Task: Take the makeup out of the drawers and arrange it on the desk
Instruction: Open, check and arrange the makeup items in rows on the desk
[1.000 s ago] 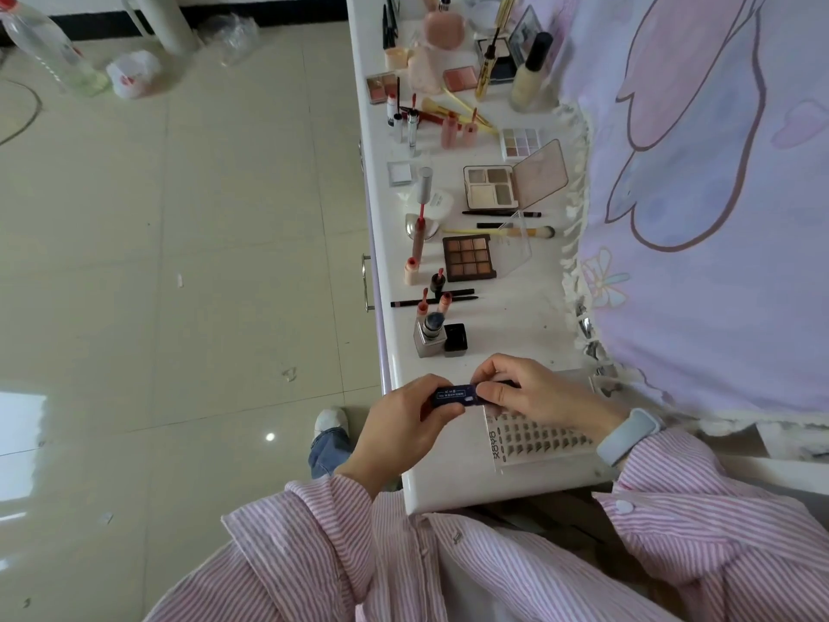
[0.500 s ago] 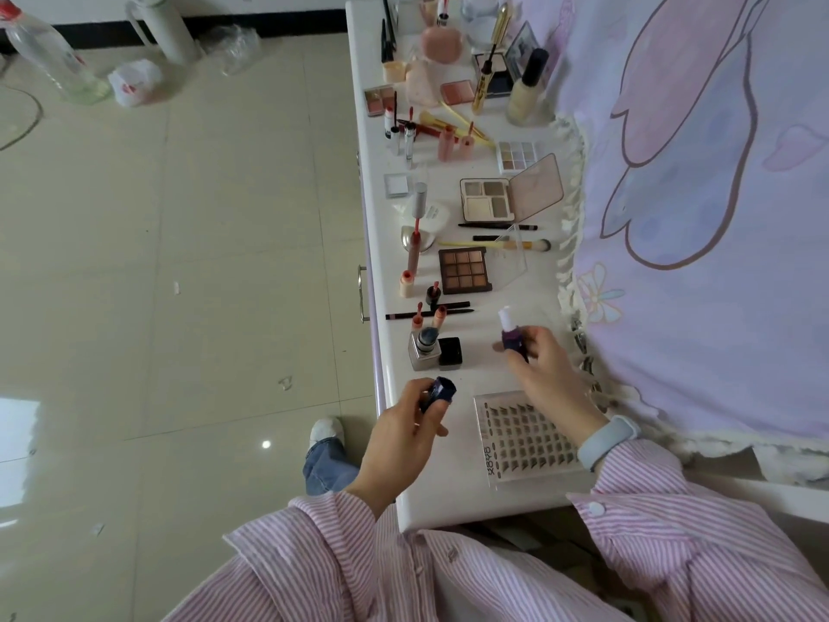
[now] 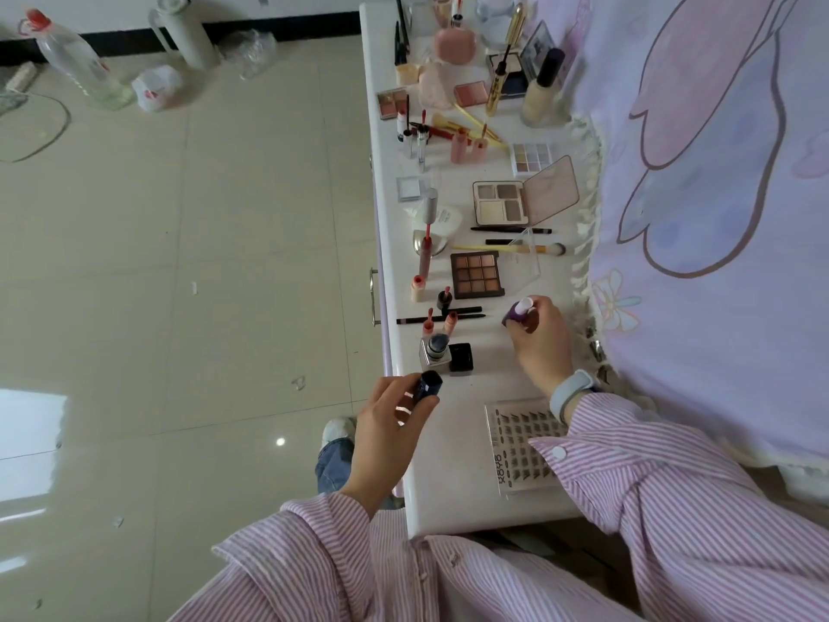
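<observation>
Head view: right hand (image 3: 536, 334) pinches the uncapped lip balm (image 3: 517, 312) upright over the tabletop (image 3: 453, 500), near the brown palette (image 3: 476, 275). Left hand (image 3: 392, 419) grips its dark cap (image 3: 428, 384). Best set the balm down gently, base flat, cap beside it.

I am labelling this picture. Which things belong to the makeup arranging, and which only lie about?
Job: left hand with dark blue cap; right hand with purple stick; brown palette; desk.
Lying about: plastic bottle; white bag.
</observation>
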### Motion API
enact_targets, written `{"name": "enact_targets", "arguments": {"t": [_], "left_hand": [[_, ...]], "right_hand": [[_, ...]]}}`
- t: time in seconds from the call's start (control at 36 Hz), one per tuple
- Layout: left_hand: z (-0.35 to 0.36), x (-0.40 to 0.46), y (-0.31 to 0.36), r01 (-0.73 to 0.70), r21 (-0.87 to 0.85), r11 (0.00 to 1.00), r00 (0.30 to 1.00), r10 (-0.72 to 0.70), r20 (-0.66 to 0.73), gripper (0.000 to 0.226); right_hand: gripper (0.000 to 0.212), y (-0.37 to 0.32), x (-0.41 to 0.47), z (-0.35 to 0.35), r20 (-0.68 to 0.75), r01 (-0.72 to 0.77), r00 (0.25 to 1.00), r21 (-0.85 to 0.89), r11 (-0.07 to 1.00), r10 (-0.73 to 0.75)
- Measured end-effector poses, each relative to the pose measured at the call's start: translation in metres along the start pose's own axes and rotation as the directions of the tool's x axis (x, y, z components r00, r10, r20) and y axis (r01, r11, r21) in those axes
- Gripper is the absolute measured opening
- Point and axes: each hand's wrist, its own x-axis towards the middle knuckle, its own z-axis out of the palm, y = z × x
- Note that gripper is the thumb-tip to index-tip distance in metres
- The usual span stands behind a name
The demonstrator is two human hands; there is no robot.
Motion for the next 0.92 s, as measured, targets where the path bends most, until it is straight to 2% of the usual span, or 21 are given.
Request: {"name": "enact_targets", "arguments": {"t": [0.06,0.14,0.17,0.22,0.28,0.33,0.39,0.44,0.61,0.69,0.81,0.92], "left_hand": [[0.003,0.0,0.0,0.016,-0.033,0.999,1.0,-0.016,0.008,0.023],[0.009,-0.001,0.0,-0.007,-0.047,0.999,1.0,0.007,0.014,0.025],[0.01,-0.002,0.0,-0.015,-0.047,0.999,1.0,0.016,0.015,0.025],[0.012,-0.002,0.001,-0.024,-0.041,0.999,0.999,0.025,0.02,0.024],[0.015,-0.003,0.001,-0.024,-0.024,0.999,0.999,0.025,0.031,0.024],[0.017,-0.004,0.001,-0.028,-0.016,0.999,0.998,0.029,0.047,0.024],[0.02,-0.004,0.001,-0.057,-0.012,0.998,0.995,0.057,0.08,0.024],[0.023,-0.005,0.003,-0.107,0.006,0.994,0.987,0.105,0.118,0.022],[0.033,-0.004,0.002,-0.163,0.061,0.985,0.981,0.155,0.121,0.024],[0.034,-0.005,0.0,-0.171,0.153,0.973,0.982,0.155,0.112,0.035],[0.032,-0.009,-0.017,-0.308,0.443,0.842,0.95,0.298,0.094,0.034],[0.029,-0.013,-0.039,-0.297,0.589,0.752,0.952,0.28,0.122,0.037]], "right_hand": [[0.024,0.001,-0.002,-0.001,0.011,-0.026,1.0,0.016,1.0,0.026],[0.045,-0.002,-0.016,-0.009,0.001,-0.111,0.994,0.094,0.989,0.111],[0.047,-0.003,-0.024,-0.013,-0.015,-0.115,0.993,0.121,0.986,0.118],[0.035,-0.006,-0.042,-0.021,0.009,-0.074,0.997,0.155,0.985,0.074],[0.018,-0.008,-0.06,-0.027,0.164,-0.021,0.986,0.155,0.988,-0.005],[0.009,-0.01,-0.075,-0.03,0.36,0.007,0.931,0.145,0.989,-0.06],[0.013,-0.012,-0.085,-0.031,0.47,0.018,0.879,0.126,0.992,-0.076],[0.021,-0.014,-0.089,-0.031,0.493,0.025,0.867,0.102,0.994,-0.072],[0.013,-0.018,-0.088,-0.028,0.44,0.088,0.892,0.051,0.995,-0.102],[0.019,-0.014,-0.081,-0.03,0.336,0.156,0.933,-0.045,0.987,-0.132],[0.021,-0.007,-0.067,-0.033,0.116,0.182,0.98,-0.208,0.961,-0.16],[0.021,-0.003,-0.053,-0.026,0.075,0.194,0.981,-0.362,0.912,-0.179]]}}
